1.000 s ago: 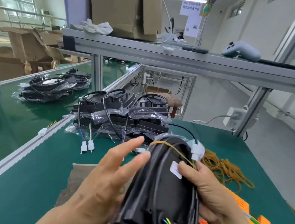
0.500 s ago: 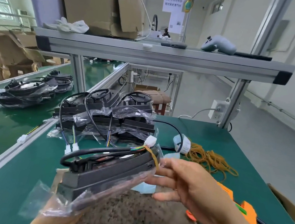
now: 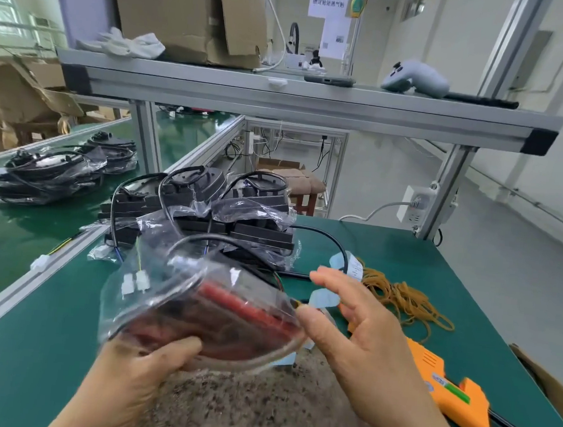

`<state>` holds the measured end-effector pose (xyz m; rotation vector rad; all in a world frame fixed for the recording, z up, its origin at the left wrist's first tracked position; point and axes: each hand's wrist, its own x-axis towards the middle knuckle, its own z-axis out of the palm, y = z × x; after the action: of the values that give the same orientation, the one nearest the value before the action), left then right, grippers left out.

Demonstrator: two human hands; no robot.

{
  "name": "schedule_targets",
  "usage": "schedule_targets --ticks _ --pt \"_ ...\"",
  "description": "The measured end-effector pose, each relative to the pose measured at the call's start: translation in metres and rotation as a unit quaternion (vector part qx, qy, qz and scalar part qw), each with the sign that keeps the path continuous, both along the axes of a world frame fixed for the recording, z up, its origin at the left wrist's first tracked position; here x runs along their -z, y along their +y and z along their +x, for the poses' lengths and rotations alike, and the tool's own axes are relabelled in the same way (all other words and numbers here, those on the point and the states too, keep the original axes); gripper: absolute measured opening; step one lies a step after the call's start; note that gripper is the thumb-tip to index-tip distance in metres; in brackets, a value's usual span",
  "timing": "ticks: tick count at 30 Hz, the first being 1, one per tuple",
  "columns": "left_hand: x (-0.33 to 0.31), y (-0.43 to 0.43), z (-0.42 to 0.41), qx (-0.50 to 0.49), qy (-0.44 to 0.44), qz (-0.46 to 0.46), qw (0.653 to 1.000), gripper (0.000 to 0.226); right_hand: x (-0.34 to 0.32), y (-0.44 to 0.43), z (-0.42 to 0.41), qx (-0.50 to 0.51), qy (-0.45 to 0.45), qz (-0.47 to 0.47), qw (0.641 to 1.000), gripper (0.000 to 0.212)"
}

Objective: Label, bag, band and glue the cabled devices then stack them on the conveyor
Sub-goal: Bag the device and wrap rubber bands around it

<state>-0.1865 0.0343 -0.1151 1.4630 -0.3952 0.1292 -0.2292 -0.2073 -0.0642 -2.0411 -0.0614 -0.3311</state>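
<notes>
One dark, red-faced cabled device in a clear plastic bag [image 3: 230, 314], blurred, held above the speckled brown mat [image 3: 256, 412]: my left hand [image 3: 136, 377] gripped it from beneath, thumb curled over; my right hand [image 3: 363, 350], fingers spread loose, had its thumb at the bag's edge.

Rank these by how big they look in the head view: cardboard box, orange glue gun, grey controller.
1. cardboard box.
2. orange glue gun, enlarged by nearness to the camera.
3. grey controller, farther back.
</notes>
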Motion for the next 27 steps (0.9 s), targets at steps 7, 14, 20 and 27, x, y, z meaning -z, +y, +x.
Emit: schedule_targets --ticks 7,14,20,27 --pt "-0.024 -0.004 0.001 0.105 0.029 0.22 0.969 0.058 0.011 0.001 0.003 -0.142 0.1 0.069 0.982 0.111" --pt "-0.04 -0.023 -0.003 0.048 0.063 0.323 0.943 0.019 0.027 0.006 0.013 -0.149 0.14 0.306 0.93 0.073" --pt "-0.036 -0.03 0.008 0.129 0.096 0.33 0.93 0.061 0.037 0.004 0.012 -0.123 0.156 0.366 0.909 0.06" --pt "-0.053 -0.041 0.045 0.242 0.078 0.37 0.893 0.044 0.046 -0.018 0.0 -0.108 0.104 0.361 0.92 0.06"
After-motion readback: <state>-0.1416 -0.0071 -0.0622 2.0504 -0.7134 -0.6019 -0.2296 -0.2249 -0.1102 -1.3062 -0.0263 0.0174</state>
